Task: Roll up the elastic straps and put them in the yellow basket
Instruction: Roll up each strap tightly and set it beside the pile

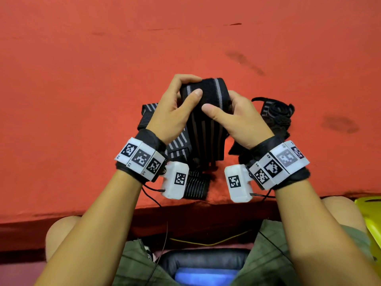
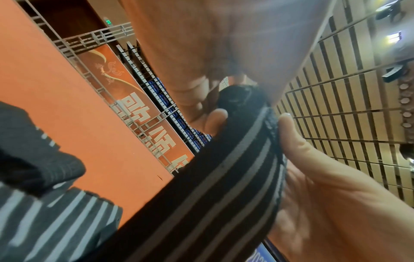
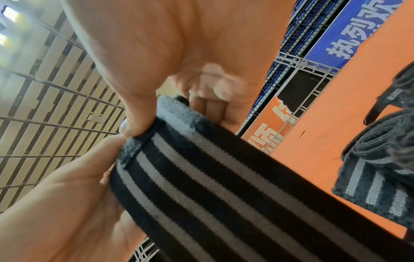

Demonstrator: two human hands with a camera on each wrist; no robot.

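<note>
Both hands hold one black elastic strap with grey stripes (image 1: 208, 129) up above the red table (image 1: 82, 100). My left hand (image 1: 192, 87) pinches its top left edge between thumb and fingers. My right hand (image 1: 221, 106) grips the top right edge, thumb in front, fingers behind. The fuzzy top end (image 3: 177, 113) is curled over between the fingers, and the rest hangs down to the table. In the left wrist view the strap (image 2: 224, 177) runs diagonally past my left thumb (image 2: 212, 122). Only a corner of the yellow basket (image 1: 369, 215) shows, at the lower right beside my knee.
More striped straps lie on the table: one under my left wrist (image 1: 147, 115), a tangled pile at the right (image 1: 276, 114), and one near the front edge (image 1: 196, 185). The table edge (image 1: 185, 205) runs just behind my wrists. Cables hang over my lap.
</note>
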